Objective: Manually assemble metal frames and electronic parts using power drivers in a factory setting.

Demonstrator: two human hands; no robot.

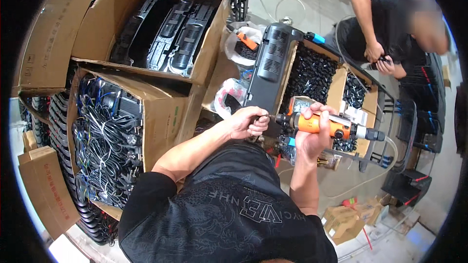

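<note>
In my right hand (312,139) is an orange and black air screwdriver (319,125), lying almost level, its hose end to the right and its dark nose to the left. My left hand (249,123) is closed in a pinch by the tool's tip; what its fingers hold is too small to make out. Just beyond my hands rests a long black plastic housing (272,58) with vent slots. A carton of small black parts (309,75) stands to its right. Plastic bags (231,95) with small dark pieces lie to its left.
At the left stand an open carton of black housings (170,34) and a carton of bundled power cables (109,141). A clear air hose (392,153) hangs down from the tool. Across the bench, another person (385,34) handles a small dark part. Small cartons (343,224) sit on the floor.
</note>
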